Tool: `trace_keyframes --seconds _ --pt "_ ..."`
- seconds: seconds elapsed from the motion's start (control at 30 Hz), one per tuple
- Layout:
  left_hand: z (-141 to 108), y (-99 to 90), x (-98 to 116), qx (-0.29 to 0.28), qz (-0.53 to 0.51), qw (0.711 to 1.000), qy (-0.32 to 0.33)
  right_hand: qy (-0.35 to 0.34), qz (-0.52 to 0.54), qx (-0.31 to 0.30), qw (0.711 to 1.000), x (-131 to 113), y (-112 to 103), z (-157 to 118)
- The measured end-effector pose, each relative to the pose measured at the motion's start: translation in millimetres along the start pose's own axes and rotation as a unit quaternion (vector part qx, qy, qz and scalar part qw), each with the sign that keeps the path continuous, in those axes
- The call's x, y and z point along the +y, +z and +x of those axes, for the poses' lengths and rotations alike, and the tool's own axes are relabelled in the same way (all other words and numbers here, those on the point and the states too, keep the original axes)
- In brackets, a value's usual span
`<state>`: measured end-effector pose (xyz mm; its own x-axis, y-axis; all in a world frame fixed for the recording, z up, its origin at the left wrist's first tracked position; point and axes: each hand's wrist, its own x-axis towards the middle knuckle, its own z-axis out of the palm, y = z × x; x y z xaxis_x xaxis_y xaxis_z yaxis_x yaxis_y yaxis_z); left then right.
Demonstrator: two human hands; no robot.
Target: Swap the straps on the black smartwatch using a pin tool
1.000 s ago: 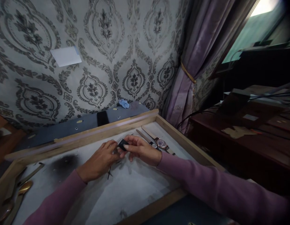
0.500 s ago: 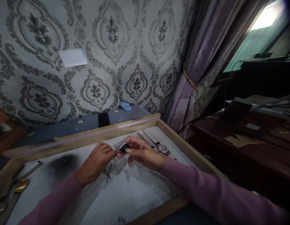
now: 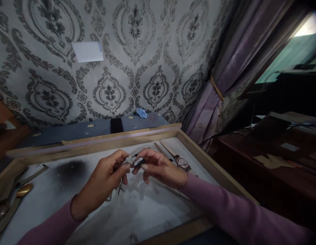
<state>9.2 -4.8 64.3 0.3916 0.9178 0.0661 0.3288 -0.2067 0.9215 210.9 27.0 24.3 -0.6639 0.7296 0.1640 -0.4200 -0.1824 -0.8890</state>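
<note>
Over the tray, my left hand [image 3: 107, 178] pinches a light grey watch strap [image 3: 129, 160] between thumb and fingers. Close against it, my right hand [image 3: 159, 168] holds a small dark watch case [image 3: 139, 162] in its fingertips, tilted on edge. Whether strap and case are joined is hidden by the fingers. A perforated grey band [image 3: 140, 149] shows just behind the hands. Below my left hand lies a pair of thin tweezers-like pieces [image 3: 120, 188], crossed and partly covered. To the right of my right hand rests a wristwatch [image 3: 183, 162] with a round dial.
A wooden rim [image 3: 101, 142] surrounds the white-bottomed tray. At its left lie several straps and a gold-coloured rounded piece [image 3: 24, 190]. Behind, a dark ledge carries a phone-like black slab [image 3: 116, 125] and a crumpled blue cloth [image 3: 141, 113]. A purple curtain [image 3: 214, 81] hangs at right.
My left hand has turned and opened its grip toward me, now pinching the grey strap. My right hand has tilted the dark case. The view has shifted slightly.
</note>
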Motion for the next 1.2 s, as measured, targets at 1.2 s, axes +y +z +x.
trace_keyframes --seconds 1.2 --pt "-16 10.7 0 0.133 0.629 0.703 0.303 -0.332 -0.580 0.116 0.735 3 19 -19"
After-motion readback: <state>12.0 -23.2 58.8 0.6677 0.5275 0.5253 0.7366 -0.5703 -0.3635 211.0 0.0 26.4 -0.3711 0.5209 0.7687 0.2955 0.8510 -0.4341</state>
